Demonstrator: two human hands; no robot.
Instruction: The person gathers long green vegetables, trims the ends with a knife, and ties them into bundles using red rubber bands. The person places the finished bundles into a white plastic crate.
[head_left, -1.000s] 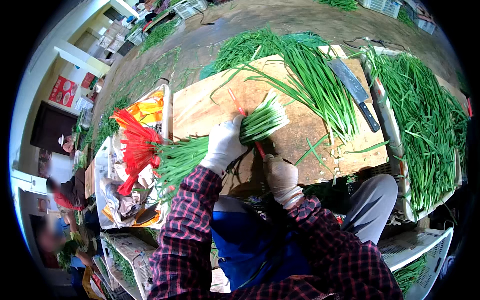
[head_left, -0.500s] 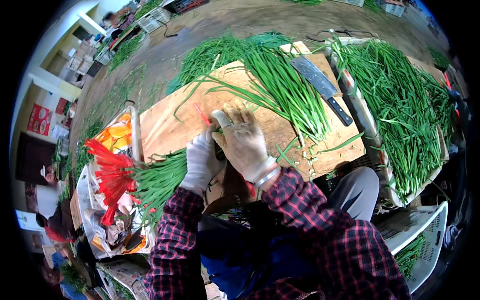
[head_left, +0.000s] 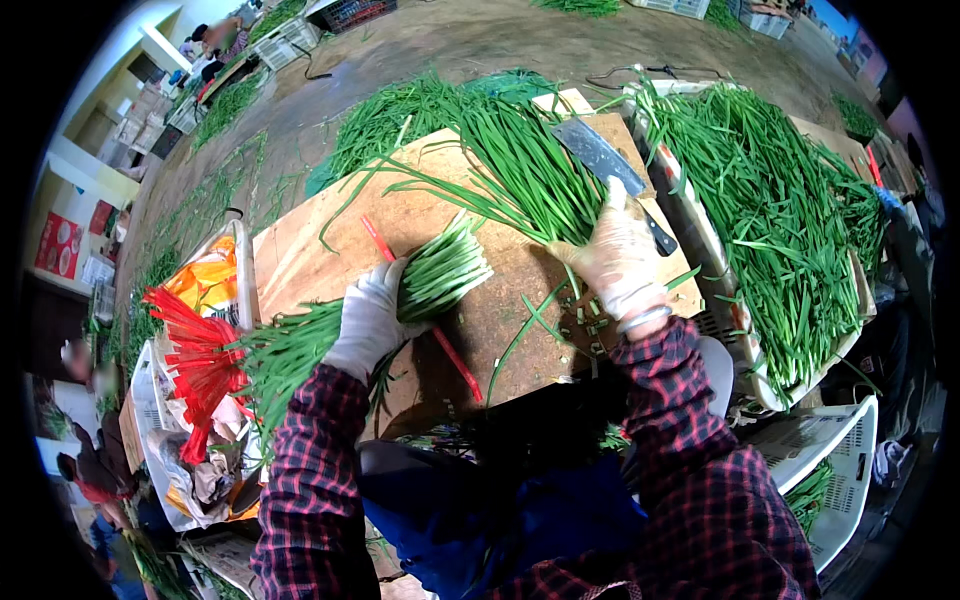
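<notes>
1. Red strips (head_left: 203, 362) spread at the left, beside the leafy tips of the held green bundle (head_left: 446, 270).
2. Gloved left hand (head_left: 368, 314) grasps that bundle around its middle above the wooden board (head_left: 300, 240); a single red strip (head_left: 458, 367) crosses beneath.
3. Gloved right hand (head_left: 622, 255) has left the bundle's pale ends for the loose stalks (head_left: 530, 178), so the left alone steadies the bundle; whether the right grips, I cannot tell.
4. Cleaver (head_left: 600, 158) lies just beyond, near the right-hand white crate (head_left: 700, 242).
</notes>
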